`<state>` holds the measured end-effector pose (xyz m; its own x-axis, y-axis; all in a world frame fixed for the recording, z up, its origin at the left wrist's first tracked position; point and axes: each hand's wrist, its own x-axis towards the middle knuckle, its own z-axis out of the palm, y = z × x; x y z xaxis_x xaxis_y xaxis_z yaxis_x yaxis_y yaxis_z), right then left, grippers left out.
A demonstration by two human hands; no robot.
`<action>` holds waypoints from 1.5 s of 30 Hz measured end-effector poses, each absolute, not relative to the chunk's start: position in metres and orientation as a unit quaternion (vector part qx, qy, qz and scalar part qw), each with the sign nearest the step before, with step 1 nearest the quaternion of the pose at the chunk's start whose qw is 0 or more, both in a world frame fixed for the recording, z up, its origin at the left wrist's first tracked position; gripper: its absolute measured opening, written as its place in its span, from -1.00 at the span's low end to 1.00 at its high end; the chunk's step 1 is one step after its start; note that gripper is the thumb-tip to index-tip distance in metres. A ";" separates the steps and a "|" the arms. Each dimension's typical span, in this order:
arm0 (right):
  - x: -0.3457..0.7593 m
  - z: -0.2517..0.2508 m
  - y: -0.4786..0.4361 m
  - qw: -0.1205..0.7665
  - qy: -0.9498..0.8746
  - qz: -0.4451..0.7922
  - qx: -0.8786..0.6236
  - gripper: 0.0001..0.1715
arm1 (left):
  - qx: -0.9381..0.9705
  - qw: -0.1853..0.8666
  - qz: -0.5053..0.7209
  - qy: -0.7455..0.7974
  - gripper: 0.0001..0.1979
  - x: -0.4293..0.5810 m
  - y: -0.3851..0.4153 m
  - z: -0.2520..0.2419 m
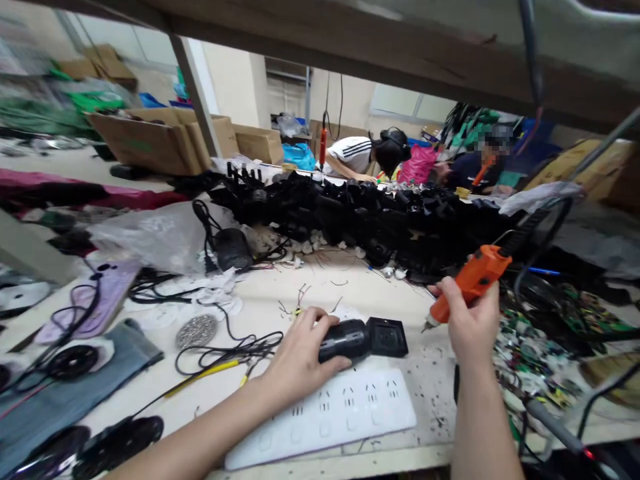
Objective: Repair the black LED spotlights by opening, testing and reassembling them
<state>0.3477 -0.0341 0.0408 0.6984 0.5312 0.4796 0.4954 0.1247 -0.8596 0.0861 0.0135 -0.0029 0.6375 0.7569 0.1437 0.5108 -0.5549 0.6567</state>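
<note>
My left hand is wrapped round a black plastic cylinder-like part that lies on its side, its square flanged end pointing right. Beneath and in front of that hand is a white power strip. In my right hand I grip an orange electric screwdriver, its tip angled down to the left above the bench, apart from the black part. A dark cable runs up from the back of the screwdriver.
A long heap of black plastic parts spans the back of the bench. Small circuit boards are piled at right. Black cables, a metal scouring pad and a purple phone-like object lie left. People work beyond; a shelf beam crosses overhead.
</note>
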 end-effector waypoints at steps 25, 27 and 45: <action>0.230 0.029 -0.067 0.793 -0.357 0.364 -0.334 -0.38 | 0.895 0.187 0.182 0.361 -0.64 0.116 0.009 -0.015; 0.227 0.026 -0.063 0.775 -0.385 0.369 -0.340 -0.39 | 0.894 0.176 0.184 0.368 -0.71 0.118 0.010 -0.017; 0.239 0.038 -0.057 0.774 -0.375 0.396 -0.322 -0.34 | 0.859 0.227 0.229 0.397 -0.64 0.121 0.009 -0.017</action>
